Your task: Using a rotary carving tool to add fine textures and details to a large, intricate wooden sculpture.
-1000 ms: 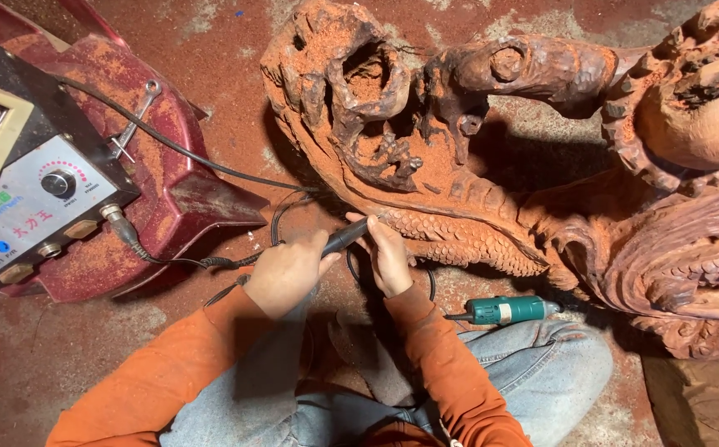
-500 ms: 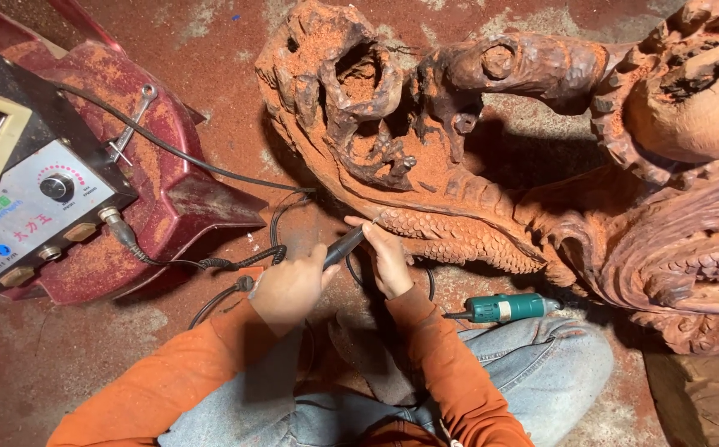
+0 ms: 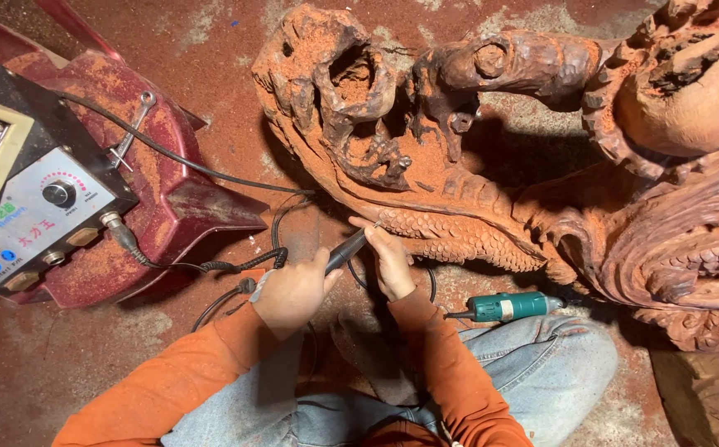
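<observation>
Your left hand [image 3: 292, 291] is closed around the rotary handpiece [image 3: 345, 251]; your right hand [image 3: 393, 263] pinches it near the tip, fingers resting on the scaled edge of the wood carving [image 3: 459, 236] just beyond the grip; probably best to keep that brace firm, the coiled cord [image 3: 210, 266] trailing slack behind your left wrist.
</observation>
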